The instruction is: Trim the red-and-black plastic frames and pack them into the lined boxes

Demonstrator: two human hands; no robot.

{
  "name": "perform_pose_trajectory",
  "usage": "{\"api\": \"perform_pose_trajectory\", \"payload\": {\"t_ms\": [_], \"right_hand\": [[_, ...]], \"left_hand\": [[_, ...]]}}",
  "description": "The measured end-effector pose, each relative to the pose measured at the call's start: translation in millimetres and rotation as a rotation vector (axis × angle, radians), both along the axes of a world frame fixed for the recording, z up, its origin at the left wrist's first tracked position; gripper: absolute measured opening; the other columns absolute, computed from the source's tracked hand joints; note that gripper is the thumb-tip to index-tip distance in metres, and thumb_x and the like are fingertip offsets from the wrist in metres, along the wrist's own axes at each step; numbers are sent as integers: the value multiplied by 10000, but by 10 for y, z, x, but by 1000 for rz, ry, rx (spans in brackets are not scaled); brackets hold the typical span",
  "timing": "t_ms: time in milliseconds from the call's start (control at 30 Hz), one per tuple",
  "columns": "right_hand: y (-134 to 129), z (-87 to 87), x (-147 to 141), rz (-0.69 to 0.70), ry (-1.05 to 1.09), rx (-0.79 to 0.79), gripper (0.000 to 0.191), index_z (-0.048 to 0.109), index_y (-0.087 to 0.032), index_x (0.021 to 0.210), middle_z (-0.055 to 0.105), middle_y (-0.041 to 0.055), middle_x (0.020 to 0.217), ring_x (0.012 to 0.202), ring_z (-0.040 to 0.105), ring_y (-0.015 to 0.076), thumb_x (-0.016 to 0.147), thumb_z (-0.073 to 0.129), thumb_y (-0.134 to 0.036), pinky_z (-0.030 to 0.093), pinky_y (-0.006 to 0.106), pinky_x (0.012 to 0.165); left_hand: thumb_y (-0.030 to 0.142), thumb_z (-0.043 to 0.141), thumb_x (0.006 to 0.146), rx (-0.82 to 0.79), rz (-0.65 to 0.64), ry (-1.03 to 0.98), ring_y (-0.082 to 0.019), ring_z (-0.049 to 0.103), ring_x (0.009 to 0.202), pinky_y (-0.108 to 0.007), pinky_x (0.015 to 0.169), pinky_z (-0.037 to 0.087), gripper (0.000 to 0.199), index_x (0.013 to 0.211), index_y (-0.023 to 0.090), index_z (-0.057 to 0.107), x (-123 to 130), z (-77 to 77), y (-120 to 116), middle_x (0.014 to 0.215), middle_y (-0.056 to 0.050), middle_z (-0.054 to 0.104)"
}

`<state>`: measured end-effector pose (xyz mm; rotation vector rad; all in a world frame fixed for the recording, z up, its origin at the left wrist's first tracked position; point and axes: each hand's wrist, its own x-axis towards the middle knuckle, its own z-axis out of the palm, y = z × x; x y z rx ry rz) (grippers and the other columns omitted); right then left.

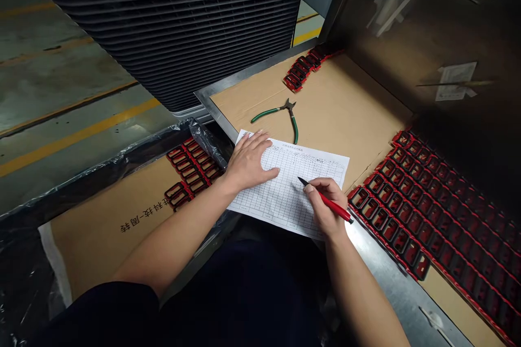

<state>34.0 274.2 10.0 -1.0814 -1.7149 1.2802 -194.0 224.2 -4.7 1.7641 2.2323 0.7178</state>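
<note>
A white sheet with a printed grid (280, 184) lies at the near edge of the cardboard-covered table. My left hand (250, 162) rests flat on its upper left part, fingers spread. A red pen with a black tip (336, 208) is held in my right hand (328, 206), over the right side of the sheet, its tip pointing up and left. Whether the tip touches the paper cannot be made out. Beyond the sheet lie green-handled cutting pliers (290, 111), their handles spread apart.
Rows of red and black frames (407, 195) cover the right side; a short row (301, 71) lies at the back. More frames (191, 168) lie in a lined box with cardboard (101, 227) at left. A dark slatted panel (183, 21) stands behind.
</note>
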Motion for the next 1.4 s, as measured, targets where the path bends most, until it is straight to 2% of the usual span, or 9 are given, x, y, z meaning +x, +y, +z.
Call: {"api": "perform_pose_trajectory", "payload": {"t_ms": [200, 400, 500, 767, 933, 1100, 1167, 1333, 1400], "right_hand": [[6, 33, -11, 46, -24, 50, 164, 766, -234, 857, 739, 20, 740, 742, 699, 204, 877, 685, -375, 558, 354, 738], [51, 7, -24, 25, -14, -51, 301, 755, -224, 777, 703, 7, 634, 663, 679, 196, 898, 660, -483, 551, 345, 681], [78, -8, -41, -12, 25, -92, 276, 718, -214, 744, 687, -2, 628, 656, 666, 189, 851, 708, -467, 547, 341, 683], [66, -48, -62, -20, 34, -58, 138, 668, -214, 871, 612, -44, 626, 595, 620, 155, 837, 657, -347, 532, 314, 637], [10, 15, -39, 49, -33, 60, 133, 713, -231, 791, 696, 5, 722, 699, 647, 187, 855, 662, -336, 513, 330, 682], [-40, 93, -63, 213, -171, 435, 348, 728, -233, 755, 681, 21, 641, 585, 631, 170, 991, 518, -380, 488, 309, 585], [-53, 108, -72, 233, -207, 522, 367, 724, -236, 751, 688, 23, 635, 569, 632, 166, 1004, 503, -383, 493, 302, 572], [-80, 121, -70, 185, -210, 578, 283, 718, -241, 779, 693, 12, 654, 586, 646, 161, 984, 565, -362, 515, 294, 593], [-91, 121, -68, 138, -185, 557, 197, 729, -241, 874, 713, 18, 707, 639, 674, 175, 967, 593, -350, 538, 307, 630]], "left_hand": [[445, 740, 751, -17, 2, 15, -305, 377, 1514, -514, 1306, 205, 636, 1309, 174, 597, -11, 5, -4, 1565, -113, 498], [434, 738, 745, -31, 7, 0, -308, 377, 1514, -524, 1301, 212, 623, 1303, 192, 601, 0, 37, 5, 1565, -112, 499], [428, 737, 748, -30, 18, -1, -296, 375, 1516, -500, 1305, 205, 627, 1305, 176, 599, 9, 46, 10, 1563, -118, 500], [432, 737, 750, -13, 18, -6, -296, 394, 1506, -516, 1297, 215, 601, 1285, 192, 606, 2, 24, 10, 1554, -108, 514], [446, 737, 752, -16, 13, 6, -298, 382, 1512, -508, 1301, 207, 624, 1298, 177, 598, -9, -1, 16, 1559, -117, 506], [443, 739, 753, -20, 12, 2, -295, 379, 1514, -508, 1301, 203, 624, 1302, 182, 595, -9, -6, 19, 1561, -116, 502], [437, 742, 751, -20, 14, 0, -293, 377, 1516, -505, 1302, 202, 620, 1299, 186, 596, -8, -3, 19, 1563, -113, 501], [430, 745, 743, -20, 19, -5, -299, 381, 1512, -516, 1297, 208, 612, 1292, 200, 602, -10, 0, 28, 1560, -102, 507], [434, 748, 740, -24, 24, -4, -301, 384, 1510, -514, 1296, 212, 616, 1289, 195, 606, -11, 0, 32, 1560, -105, 507]]}}
